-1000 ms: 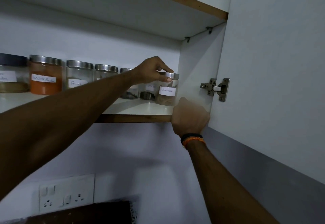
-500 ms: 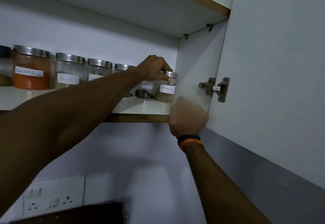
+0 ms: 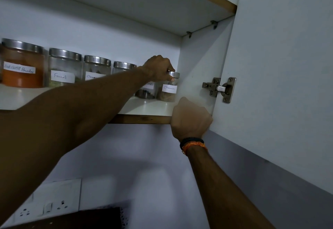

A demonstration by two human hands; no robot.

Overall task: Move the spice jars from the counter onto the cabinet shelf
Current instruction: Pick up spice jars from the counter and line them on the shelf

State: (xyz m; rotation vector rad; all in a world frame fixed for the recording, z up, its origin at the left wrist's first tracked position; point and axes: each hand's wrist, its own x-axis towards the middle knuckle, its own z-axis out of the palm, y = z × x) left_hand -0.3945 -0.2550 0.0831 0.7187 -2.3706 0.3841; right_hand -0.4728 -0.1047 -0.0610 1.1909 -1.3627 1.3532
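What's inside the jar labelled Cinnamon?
Brownish contents sit low in the Cinnamon jar, below its label. The left hand grips the lid, hiding the upper part.

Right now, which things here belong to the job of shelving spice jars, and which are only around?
Job: Cinnamon jar under the left hand; chilli powder jar; Fennel jar; cabinet shelf.
Around: door hinge; wall sockets; wristbands.

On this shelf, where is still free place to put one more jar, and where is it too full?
Bare shelf shows in front of the Cinnamon jar and its neighbour, up to the wooden front edge. The back row, from the red chilli powder jar to the side wall, is packed; the left hand grips the Cinnamon jar's lid.
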